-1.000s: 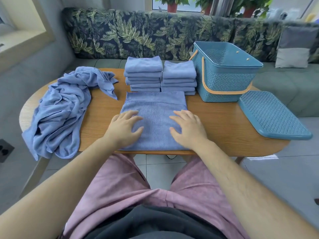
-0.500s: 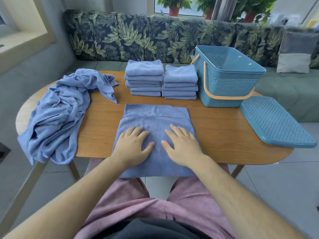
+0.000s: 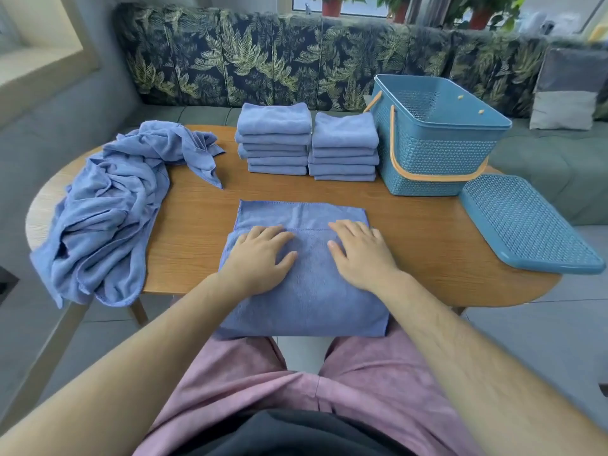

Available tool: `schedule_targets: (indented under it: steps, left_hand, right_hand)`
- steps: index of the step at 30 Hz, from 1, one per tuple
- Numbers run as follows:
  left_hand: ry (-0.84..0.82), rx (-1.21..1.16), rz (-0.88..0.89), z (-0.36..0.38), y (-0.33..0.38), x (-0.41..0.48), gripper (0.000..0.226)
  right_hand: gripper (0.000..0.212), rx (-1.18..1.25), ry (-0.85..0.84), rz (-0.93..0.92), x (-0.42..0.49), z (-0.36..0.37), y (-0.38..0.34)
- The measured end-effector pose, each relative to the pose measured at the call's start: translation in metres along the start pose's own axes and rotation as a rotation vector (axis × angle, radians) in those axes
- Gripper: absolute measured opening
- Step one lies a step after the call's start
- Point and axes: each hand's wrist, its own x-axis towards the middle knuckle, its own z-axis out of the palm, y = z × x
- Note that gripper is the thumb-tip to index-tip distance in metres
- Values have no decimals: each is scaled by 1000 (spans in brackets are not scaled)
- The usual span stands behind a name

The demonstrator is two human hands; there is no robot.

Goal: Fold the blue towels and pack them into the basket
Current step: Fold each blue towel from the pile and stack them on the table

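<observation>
A blue towel [image 3: 306, 291] lies folded over at the table's near edge, its near part hanging off the edge toward my lap. My left hand [image 3: 260, 258] and my right hand [image 3: 362, 255] press flat on it side by side, fingers straight. Two stacks of folded blue towels [image 3: 274, 139] [image 3: 343, 148] stand at the back of the table. Right of them stands the teal basket [image 3: 437, 159], open, with an orange handle. A heap of unfolded blue towels [image 3: 108, 212] covers the table's left end.
The basket's teal lid [image 3: 526, 222] lies flat on the table's right end, partly over the edge. The wooden table [image 3: 427, 232] is oval. Behind it runs a leaf-patterned sofa [image 3: 250, 57] with a grey cushion [image 3: 569, 90].
The towel has slid toward me over the table's near edge under both hands, and its upper layer now ends short of the far edge.
</observation>
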Motion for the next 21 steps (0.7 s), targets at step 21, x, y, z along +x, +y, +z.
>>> schedule_targets:
  steps: [21]
  left_hand:
    - [270, -293, 71, -13, -91, 27, 8]
  right_hand:
    - [24, 576, 208, 68, 27, 14, 70]
